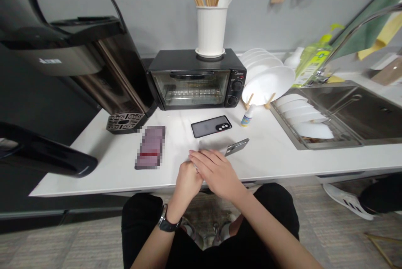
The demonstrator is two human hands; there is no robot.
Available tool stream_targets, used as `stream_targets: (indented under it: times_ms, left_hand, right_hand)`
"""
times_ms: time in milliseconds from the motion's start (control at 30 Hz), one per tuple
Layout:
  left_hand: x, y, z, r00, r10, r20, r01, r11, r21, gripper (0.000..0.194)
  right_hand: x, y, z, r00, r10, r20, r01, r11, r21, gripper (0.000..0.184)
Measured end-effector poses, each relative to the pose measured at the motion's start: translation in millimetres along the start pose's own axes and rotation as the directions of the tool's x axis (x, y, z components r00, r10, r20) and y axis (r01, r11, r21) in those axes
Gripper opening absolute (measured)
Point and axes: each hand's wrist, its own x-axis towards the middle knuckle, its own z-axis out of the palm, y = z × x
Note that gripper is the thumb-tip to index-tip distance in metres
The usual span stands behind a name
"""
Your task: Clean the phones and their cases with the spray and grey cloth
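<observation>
Two bare hands meet at the front edge of the white counter, and from my distant seat I look down on them. The left hand, with a black wristwatch on its wrist, is curled and lies partly under the right hand, whose fingers come over it from the side. Between them I notice a small pale object, but it is mostly hidden, so I cannot say what it is, and I also cannot tell if either hand truly grips it, although both hands look closed around this place and not open. Just beyond the right fingertips lies a flat grey metal piece, a little tilted, very near the hand, but I cannot be sure if they touch. Further back is a black smartphone lying with its three camera lenses upward, and to the left is a pixelated box-like thing which I cannot read. A small dropper bottle stands near a black toaster oven. For work so small, I judge it is better to keep the wrists low, close to the counter, and to move the fingertips slowly, so the little object does not slip away
</observation>
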Motion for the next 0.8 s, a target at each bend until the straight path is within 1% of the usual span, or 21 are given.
stream_targets:
  times_ms: [33, 67, 100, 200, 267, 333, 400, 433, 467, 500, 533, 600, 633, 667, 700, 733, 800]
  left_hand:
    - [0, -1, -0.3, 1.000, -0.005, -0.004, 0.005, 1.000, -0.003, 0.022]
    - [0, -1, -0.5, 1.000, -0.015, -0.011, 0.015, 1.000, -0.017, 0.021]
    - [0, -1, -0.6, 1.000, -0.023, -0.016, 0.023, 0.999, -0.040, 0.023]
    - [-1, 0, 0.0, 0.999, -0.039, -0.018, 0.036, 0.992, -0.122, 0.030]
    - [-1, 1, 1.1, 0.998, -0.050, -0.026, 0.046, 0.988, -0.151, 0.030]
    - [-1, 1, 2.2, 0.998, -0.059, -0.038, 0.053, 0.986, -0.158, 0.030]
    - [0, 2, 2.7, 0.997, -0.054, -0.046, 0.047, 0.987, -0.157, 0.029]
    - [0, 1, 2.6, 0.998, -0.049, -0.047, 0.041, 0.988, -0.150, 0.028]
    - [0, 1, 2.5, 0.998, -0.044, -0.047, 0.037, 0.990, -0.136, 0.026]
    - [0, 1, 2.2, 0.998, -0.038, -0.044, 0.032, 0.993, -0.115, 0.023]
    - [0, 0, 1.8, 0.999, -0.030, -0.038, 0.026, 0.996, -0.087, 0.022]
    - [0, -2, 1.1, 1.000, -0.008, -0.026, 0.007, 1.000, -0.026, 0.021]
    - [1, -2, 0.8, 1.000, 0.002, -0.025, -0.003, 1.000, -0.004, 0.021]
    - [1, -3, 0.5, 1.000, 0.009, -0.028, -0.009, 1.000, 0.006, 0.022]
    - [1, -3, 0.4, 0.999, 0.011, -0.033, -0.011, 1.000, 0.003, 0.022]
    - [1, -3, 0.3, 0.999, 0.006, -0.037, -0.006, 1.000, -0.011, 0.021]
    - [1, -2, 0.3, 0.999, -0.015, -0.043, 0.013, 0.998, -0.055, 0.020]
  right_hand:
    - [0, 6, -2, 0.999, -0.032, 0.013, 0.032, 0.999, -0.016, 0.044]
    - [-3, 15, -5, 1.000, -0.025, 0.009, 0.026, 0.999, -0.039, 0.043]
    - [-6, 27, -10, 1.000, 0.011, -0.002, -0.011, 0.998, -0.063, 0.040]
    - [-20, 63, -24, 0.981, 0.186, -0.057, -0.191, 0.975, -0.114, 0.032]
    - [-26, 76, -31, 0.949, 0.302, -0.087, -0.311, 0.942, -0.126, 0.032]
    - [-26, 75, -31, 0.903, 0.409, -0.131, -0.425, 0.894, -0.138, 0.033]
    - [-20, 60, -25, 0.856, 0.481, -0.187, -0.506, 0.853, -0.124, 0.031]
    - [-16, 48, -20, 0.842, 0.498, -0.208, -0.525, 0.845, -0.105, 0.029]
    - [-11, 36, -15, 0.841, 0.497, -0.212, -0.522, 0.849, -0.079, 0.026]
    - [-6, 23, -10, 0.859, 0.473, -0.197, -0.491, 0.870, -0.052, 0.024]
    - [-2, 12, -5, 0.890, 0.425, -0.167, -0.435, 0.900, -0.027, 0.025]
    - [3, -6, 2, 0.957, 0.271, -0.101, -0.272, 0.962, 0.008, 0.033]
    - [4, -10, 3, 0.980, 0.185, -0.074, -0.184, 0.983, 0.018, 0.038]
    - [4, -10, 3, 0.993, 0.108, -0.049, -0.107, 0.994, 0.021, 0.042]
    - [3, -7, 1, 0.998, 0.060, -0.026, -0.060, 0.998, 0.016, 0.045]
    - [1, -1, -2, 0.999, 0.044, -0.009, -0.044, 0.999, 0.002, 0.046]
    - [-5, 20, -11, 0.997, 0.080, 0.007, -0.080, 0.996, -0.038, 0.044]
